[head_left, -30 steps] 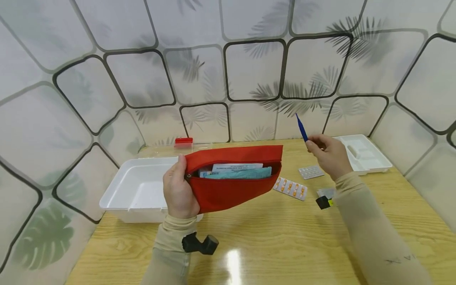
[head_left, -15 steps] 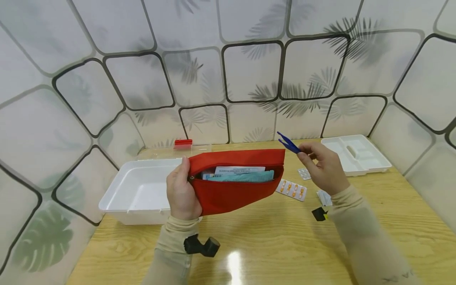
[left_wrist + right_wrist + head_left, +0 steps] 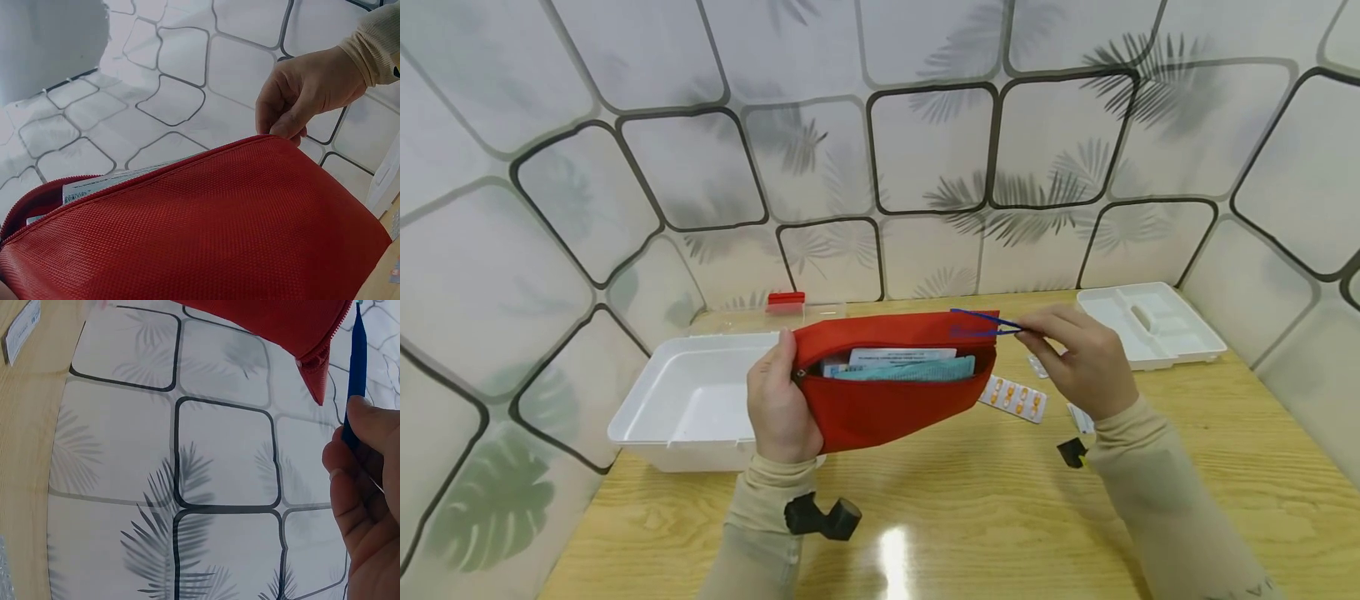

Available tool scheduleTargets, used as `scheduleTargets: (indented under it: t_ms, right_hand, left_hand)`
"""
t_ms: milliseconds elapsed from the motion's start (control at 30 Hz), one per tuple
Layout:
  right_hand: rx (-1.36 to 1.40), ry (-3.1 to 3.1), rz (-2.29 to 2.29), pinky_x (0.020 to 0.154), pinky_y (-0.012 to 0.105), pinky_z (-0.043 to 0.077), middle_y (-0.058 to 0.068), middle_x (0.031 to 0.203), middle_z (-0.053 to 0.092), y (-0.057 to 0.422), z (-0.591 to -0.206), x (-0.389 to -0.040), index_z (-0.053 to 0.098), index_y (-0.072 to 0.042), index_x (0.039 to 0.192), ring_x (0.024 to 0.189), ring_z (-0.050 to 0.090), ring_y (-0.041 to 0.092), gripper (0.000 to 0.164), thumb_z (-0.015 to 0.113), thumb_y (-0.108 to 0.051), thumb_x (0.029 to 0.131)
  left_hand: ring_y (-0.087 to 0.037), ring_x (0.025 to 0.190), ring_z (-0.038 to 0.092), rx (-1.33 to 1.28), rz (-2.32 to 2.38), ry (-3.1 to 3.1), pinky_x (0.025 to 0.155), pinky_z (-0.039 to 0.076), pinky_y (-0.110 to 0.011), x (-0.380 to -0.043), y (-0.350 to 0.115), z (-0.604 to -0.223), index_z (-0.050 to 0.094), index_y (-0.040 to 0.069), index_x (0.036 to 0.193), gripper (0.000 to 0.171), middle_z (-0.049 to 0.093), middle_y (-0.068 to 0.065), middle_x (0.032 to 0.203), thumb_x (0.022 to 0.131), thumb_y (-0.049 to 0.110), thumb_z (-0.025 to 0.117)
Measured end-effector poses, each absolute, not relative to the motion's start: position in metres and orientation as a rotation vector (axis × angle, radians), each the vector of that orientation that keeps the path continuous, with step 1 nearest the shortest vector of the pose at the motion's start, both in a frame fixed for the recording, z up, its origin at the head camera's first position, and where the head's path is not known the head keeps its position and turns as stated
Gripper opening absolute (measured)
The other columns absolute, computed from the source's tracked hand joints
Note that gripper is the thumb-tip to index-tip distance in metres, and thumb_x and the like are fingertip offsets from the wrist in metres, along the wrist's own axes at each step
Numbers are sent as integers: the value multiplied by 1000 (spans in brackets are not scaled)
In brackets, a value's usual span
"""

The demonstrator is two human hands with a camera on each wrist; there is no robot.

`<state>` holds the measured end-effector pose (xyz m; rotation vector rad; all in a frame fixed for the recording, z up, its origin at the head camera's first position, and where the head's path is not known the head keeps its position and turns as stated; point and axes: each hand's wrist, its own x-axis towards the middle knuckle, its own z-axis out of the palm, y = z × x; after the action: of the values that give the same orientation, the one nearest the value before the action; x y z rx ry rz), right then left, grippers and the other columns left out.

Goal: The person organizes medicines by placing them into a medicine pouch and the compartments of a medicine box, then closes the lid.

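A red zippered pouch [image 3: 880, 417] is gripped at its left end by my left hand [image 3: 782, 408], thumb over the top. Its zipper gapes, showing a teal packet [image 3: 917, 369] and a white printed packet [image 3: 902, 357] inside. My right hand [image 3: 1086, 354] pinches blue plastic tweezers [image 3: 985, 318] by the closed end. Their two tips point left across the upper right edge of the pouch. In the right wrist view the tweezers [image 3: 357, 369] stand between thumb and fingers beside the pouch [image 3: 281, 325]. The left wrist view shows the pouch [image 3: 206, 225] in front, hiding the tweezers.
A white plastic bin [image 3: 685, 392] stands at the left, with a clear lid with a red latch [image 3: 786, 298] behind it. To the right are a white divided tray [image 3: 1187, 325], an orange capsule blister pack [image 3: 1015, 398], and a small packet [image 3: 1081, 418] partly behind the sleeve.
My right hand has moved left with the tweezers, which have tipped from pointing up to lying nearly level over the pouch's right end. The left hand and pouch have barely shifted.
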<state>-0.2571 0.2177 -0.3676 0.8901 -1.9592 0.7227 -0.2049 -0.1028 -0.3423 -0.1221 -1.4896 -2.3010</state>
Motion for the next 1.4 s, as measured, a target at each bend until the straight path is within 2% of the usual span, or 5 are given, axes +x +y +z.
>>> scheduleTargets:
  t_ms: [667,900,1000,1133,1400]
  right_hand:
    - [1166,-1890,668,61,21,46,5,91,68,203,-364,-251,76,-6,95,75,61,15,31,58,-30,97]
    - [1253,-1851,726,70,29,50,5,93,71,193,-362,-248,75,-4,95,79,65,19,21,60,-19,96]
    - [1270,-1872,748,70,26,49,4,92,72,192,-363,-247,75,-6,95,78,64,18,10,71,-7,86]
    - [1225,-1915,762,62,21,46,0,87,70,192,-365,-245,75,-10,94,71,59,12,33,80,6,66]
    - [1151,-2071,813,56,17,40,-4,79,65,193,-367,-241,75,-11,95,63,51,5,28,78,3,71]
  left_hand:
    - [-28,79,63,-150,-2337,-1442,73,50,-41,-206,-104,-343,69,-3,95,45,69,-12,86,102,34,44]
    - [-28,79,63,-147,-2339,-1471,72,50,-40,-205,-102,-344,69,-3,95,45,69,-12,87,102,34,44]
    - [-29,80,63,-140,-2343,-1486,71,50,-40,-205,-101,-345,68,-3,96,45,69,-13,88,102,35,44]
    - [-30,80,63,-140,-2336,-1510,70,51,-40,-204,-101,-344,67,-4,98,48,69,-14,90,101,39,46]
    - [-30,80,63,-179,-2336,-1509,70,50,-40,-204,-100,-345,67,-6,99,48,69,-14,89,101,37,45]
